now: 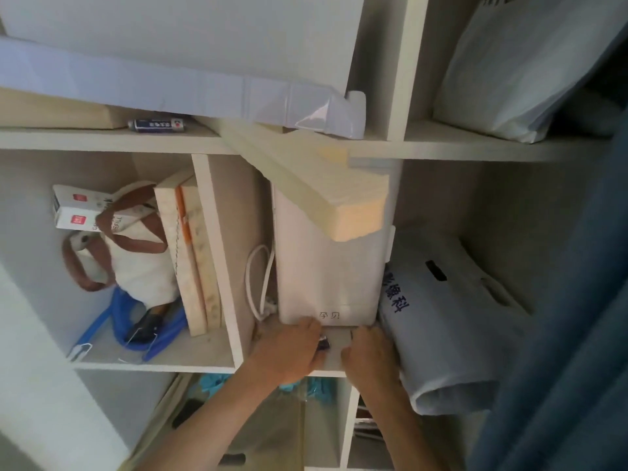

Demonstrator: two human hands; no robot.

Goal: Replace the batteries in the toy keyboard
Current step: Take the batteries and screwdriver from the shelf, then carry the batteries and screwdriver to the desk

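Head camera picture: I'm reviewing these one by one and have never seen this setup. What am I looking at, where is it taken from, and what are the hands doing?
There is no robot here. A person wears a wide-angle camera on the head, so you look down along their bare arms into a white cubby shelf. Both hands rest on the shelf board in front of a white box. The left hand is at a small dark object, possibly batteries, too blurred to tell. The right hand rests beside it; nothing is visibly held in it. A dark battery lies on the shelf above. The left cubby holds a canvas bag and upright boards; a white plastic bag lies to the right. No toy keyboard shows.
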